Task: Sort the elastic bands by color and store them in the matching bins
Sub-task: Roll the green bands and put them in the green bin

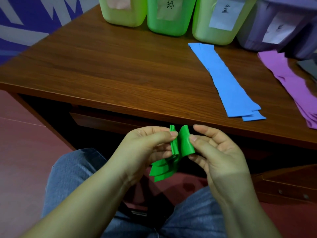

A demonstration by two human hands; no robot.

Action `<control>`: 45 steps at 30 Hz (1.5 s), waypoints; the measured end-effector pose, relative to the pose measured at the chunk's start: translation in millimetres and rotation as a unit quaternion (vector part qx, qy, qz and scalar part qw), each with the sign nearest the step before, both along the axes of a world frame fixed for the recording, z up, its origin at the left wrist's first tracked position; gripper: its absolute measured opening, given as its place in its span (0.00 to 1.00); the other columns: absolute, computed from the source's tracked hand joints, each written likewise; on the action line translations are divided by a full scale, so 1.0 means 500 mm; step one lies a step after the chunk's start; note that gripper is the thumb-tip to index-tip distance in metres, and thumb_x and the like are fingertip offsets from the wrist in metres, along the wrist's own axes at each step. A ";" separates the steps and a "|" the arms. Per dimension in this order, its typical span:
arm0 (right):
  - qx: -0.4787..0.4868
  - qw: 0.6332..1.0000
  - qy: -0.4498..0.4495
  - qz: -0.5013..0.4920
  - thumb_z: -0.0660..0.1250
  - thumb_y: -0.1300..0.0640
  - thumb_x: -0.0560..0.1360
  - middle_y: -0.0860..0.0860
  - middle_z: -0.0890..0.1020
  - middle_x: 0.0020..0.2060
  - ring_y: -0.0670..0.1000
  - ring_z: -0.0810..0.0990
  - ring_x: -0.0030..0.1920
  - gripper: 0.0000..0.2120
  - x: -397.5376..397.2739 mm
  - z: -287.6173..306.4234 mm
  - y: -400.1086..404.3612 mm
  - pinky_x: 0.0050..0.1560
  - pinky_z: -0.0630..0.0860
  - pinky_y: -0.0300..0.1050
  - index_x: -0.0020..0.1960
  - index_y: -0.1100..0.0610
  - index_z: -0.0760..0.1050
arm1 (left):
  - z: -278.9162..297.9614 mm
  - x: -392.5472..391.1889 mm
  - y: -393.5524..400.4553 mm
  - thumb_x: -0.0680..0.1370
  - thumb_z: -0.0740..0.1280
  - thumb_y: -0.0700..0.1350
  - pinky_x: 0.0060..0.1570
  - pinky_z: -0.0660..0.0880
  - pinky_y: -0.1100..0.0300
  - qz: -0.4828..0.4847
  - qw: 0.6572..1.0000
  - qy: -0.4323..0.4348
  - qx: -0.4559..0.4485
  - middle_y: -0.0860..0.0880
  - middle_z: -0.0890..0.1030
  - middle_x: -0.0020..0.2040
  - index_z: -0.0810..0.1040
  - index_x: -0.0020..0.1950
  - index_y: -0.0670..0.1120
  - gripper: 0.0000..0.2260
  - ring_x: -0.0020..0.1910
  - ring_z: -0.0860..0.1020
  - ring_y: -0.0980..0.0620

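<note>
Folded green elastic bands (178, 148) hang between both hands, below the desk's front edge and above my lap. My left hand (145, 148) pinches the folded stack between thumb and fingers. My right hand (214, 150) pinches the curled fold on the other side with its thumb. Loose green ends (161, 170) dangle under my left hand. Flat blue bands (228, 83) lie stacked on the wooden desk (111, 66). Purple bands (295, 88) lie at the desk's right edge. A row of labelled bins stands at the back: a pale green bin (123, 12), a green bin (169, 19), a light green bin (221, 23) and a purple bin (277, 28).
The desk's front edge (120, 105) runs just above my hands, with a dark drawer opening (96, 121) beneath it. My knees in jeans (72, 176) fill the lower view. A dark flat object (308, 66) sits at the far right by the purple bin.
</note>
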State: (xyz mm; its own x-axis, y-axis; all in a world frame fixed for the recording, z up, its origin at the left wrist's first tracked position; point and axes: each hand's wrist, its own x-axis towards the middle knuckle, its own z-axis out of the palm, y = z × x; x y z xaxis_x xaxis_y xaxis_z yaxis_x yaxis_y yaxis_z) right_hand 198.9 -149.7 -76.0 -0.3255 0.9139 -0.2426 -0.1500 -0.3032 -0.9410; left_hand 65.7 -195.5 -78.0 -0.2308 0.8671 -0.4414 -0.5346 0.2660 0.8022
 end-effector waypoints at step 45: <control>0.231 0.941 -0.151 0.198 0.78 0.53 0.61 0.49 0.83 0.50 0.45 0.80 0.50 0.22 0.016 0.036 0.054 0.51 0.77 0.42 0.54 0.45 0.78 | 0.130 -0.058 0.029 0.70 0.72 0.35 0.31 0.74 0.69 -0.235 0.872 0.419 0.090 0.48 0.81 0.31 0.82 0.39 0.43 0.03 0.29 0.77 0.57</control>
